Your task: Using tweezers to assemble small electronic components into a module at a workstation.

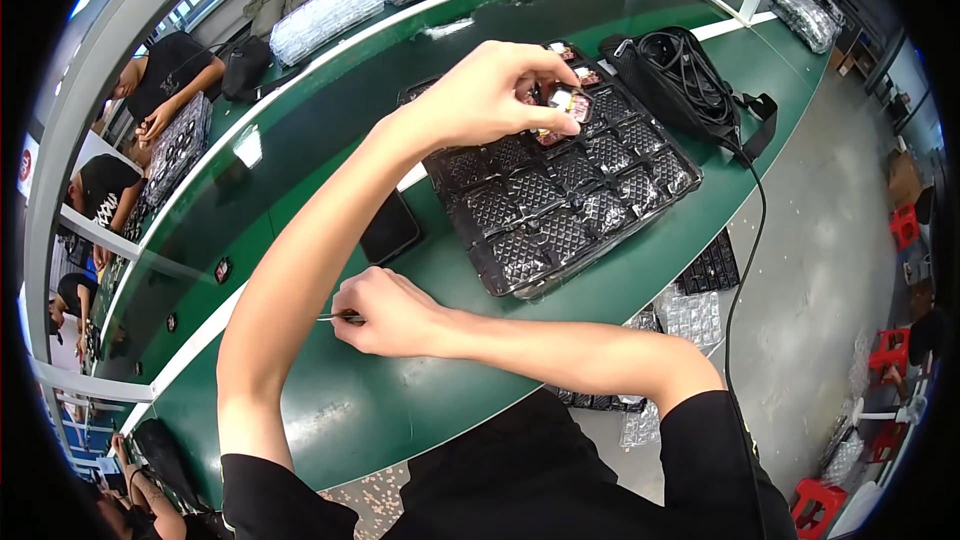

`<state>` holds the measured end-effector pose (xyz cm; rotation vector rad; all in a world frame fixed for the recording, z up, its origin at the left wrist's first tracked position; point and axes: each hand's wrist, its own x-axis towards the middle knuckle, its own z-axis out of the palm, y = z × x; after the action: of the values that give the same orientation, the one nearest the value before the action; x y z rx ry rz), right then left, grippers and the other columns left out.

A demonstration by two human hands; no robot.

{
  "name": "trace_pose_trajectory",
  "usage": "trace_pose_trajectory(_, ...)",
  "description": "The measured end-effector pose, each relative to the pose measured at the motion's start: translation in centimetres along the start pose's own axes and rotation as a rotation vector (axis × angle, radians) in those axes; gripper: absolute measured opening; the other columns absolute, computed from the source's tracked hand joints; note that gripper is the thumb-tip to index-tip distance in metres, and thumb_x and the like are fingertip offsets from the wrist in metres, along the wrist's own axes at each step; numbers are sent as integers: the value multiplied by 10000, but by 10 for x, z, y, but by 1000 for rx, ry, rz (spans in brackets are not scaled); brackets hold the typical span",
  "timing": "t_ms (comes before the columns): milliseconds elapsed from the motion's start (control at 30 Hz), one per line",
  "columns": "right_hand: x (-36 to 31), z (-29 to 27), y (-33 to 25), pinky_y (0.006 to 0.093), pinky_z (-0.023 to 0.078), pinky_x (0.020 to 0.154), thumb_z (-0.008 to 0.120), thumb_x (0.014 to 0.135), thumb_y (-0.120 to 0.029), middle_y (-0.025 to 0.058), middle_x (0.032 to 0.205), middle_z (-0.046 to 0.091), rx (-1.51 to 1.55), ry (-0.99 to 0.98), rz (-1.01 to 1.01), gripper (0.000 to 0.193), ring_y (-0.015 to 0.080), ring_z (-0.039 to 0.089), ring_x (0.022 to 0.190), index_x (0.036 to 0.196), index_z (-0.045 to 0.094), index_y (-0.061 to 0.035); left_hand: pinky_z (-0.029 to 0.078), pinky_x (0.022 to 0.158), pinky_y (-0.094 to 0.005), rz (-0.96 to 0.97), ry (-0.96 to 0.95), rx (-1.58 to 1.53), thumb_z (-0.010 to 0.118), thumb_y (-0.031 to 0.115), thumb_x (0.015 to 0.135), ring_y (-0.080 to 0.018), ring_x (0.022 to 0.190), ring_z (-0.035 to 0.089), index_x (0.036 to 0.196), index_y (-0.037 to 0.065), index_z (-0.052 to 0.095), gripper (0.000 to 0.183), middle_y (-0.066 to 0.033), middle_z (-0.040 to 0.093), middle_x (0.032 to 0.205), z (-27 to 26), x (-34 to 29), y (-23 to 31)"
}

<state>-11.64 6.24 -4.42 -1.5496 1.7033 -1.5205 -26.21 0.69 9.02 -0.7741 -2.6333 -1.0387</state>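
My left hand reaches over a black plastic compartment tray. Its thumb and fingers pinch a small dark square part with a white and pinkish face. Similar parts lie in the tray's far compartments, one of them a small part just beyond my fingers; several nearer compartments hold nothing. Closer to me, my right hand is closed just above the green table. A thin metal tool, perhaps tweezers, sticks out from its fingers toward my left forearm; the rest of it is hidden.
A black bag with a coiled cable stands right of the tray. A dark flat object lies left of it. Small parts lie on the green conveyor surface. Co-workers sit at the far left. Wrapped trays stand along the back.
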Motion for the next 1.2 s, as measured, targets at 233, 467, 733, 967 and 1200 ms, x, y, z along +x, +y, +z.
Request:
trace_pose_trajectory(233, -5, 11, 3, 556, 573, 745, 700, 831, -58, 254, 782, 679, 51, 101, -62, 161, 487, 703, 807, 729, 629, 45, 511, 1093, -442, 42, -190, 259, 889, 352, 925, -329, 1265, 624, 1392, 134, 770, 528, -121, 698, 1289, 43, 74, -40)
trace_pose_trajectory(467, -2, 5, -7, 556, 600, 773, 704, 862, -139, 250, 853, 733, -28, -53, -41, 189, 481, 729, 829, 803, 741, 36, 468, 1212, -484, 89, 2, 243, 787, 211, 980, -355, 1397, 559, 1484, 146, 696, 516, -117, 655, 1481, 10, 10, -48)
trace_pose_trajectory(733, -6, 2, 1, 441, 598, 724, 767, 918, -123, 183, 852, 778, -113, -67, -76, 171, 347, 769, 768, 985, 836, 19, 471, 1190, -461, -406, 256, 506, 749, 223, 1028, -359, 1365, 606, 1343, 91, 743, 342, -132, 705, 1368, -80, -213, -87)
trace_pose_trajectory(967, 0, 0, -3, 436, 594, 739, 767, 922, -158, 172, 847, 769, -75, -79, -18, 193, 347, 758, 767, 965, 839, 17, 500, 1148, -450, -856, 396, 729, 719, 221, 1065, -349, 1313, 627, 1389, 99, 738, 347, -128, 701, 1384, -95, -416, -79)
trace_pose_trajectory(1200, 1, 2, -14, 357, 501, 595, 802, 935, -83, 134, 755, 728, -67, -47, 29, 127, 207, 667, 623, 989, 837, 27, 516, 1050, -407, -784, 472, 583, 729, 158, 1052, -305, 1157, 636, 1408, 57, 699, 371, -122, 693, 1227, -93, -437, -48)
